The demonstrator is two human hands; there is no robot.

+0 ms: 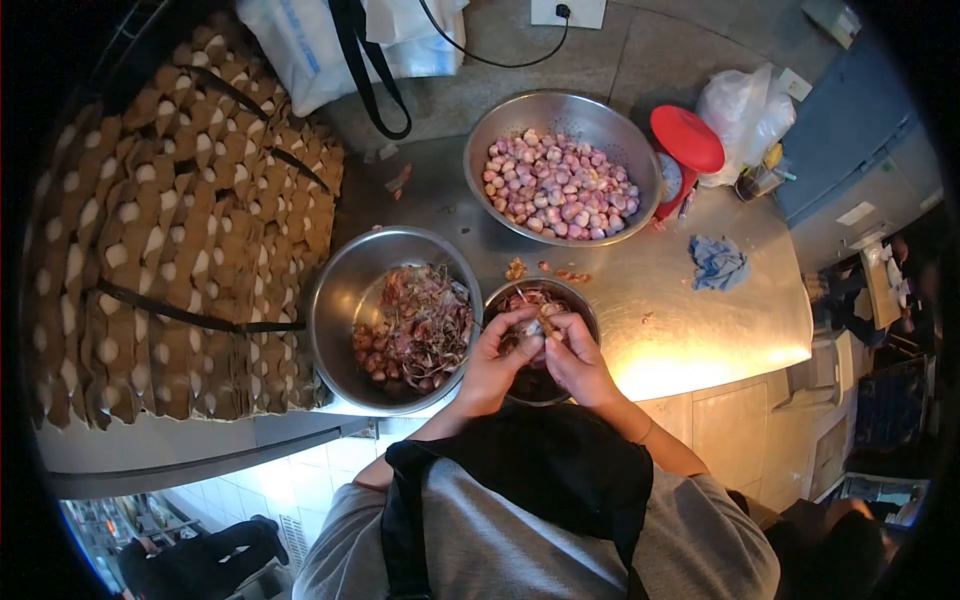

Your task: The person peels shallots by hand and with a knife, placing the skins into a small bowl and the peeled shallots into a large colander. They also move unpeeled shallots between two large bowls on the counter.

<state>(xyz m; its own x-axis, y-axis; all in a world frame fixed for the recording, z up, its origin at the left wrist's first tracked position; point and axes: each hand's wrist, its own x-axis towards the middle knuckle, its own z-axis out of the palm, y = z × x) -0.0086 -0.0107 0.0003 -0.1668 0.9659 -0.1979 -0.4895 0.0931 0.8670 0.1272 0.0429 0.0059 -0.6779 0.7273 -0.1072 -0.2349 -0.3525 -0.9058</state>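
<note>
Both hands meet over a small metal bowl (590, 312) near the table's front edge. My left hand (500, 355) has its fingers closed round a small pale shallot (535, 328). Brownish peel shows between the fingertips of my right hand (575, 360), pinched against the same shallot. Reddish skins lie in the small bowl under the hands. To the left, a larger steel bowl (330, 300) holds unpeeled shallots and dry skins (430, 325). Behind the hands, a wide colander (635, 150) contains many peeled pink shallots (560, 190).
Stacked egg trays (190, 240) rise at the left. A red scale (687, 140), a plastic bag (745, 115), a cup (757, 182) and a blue cloth (718, 263) are at the right on the metal table (700, 330). Another person (205, 560) is at lower left.
</note>
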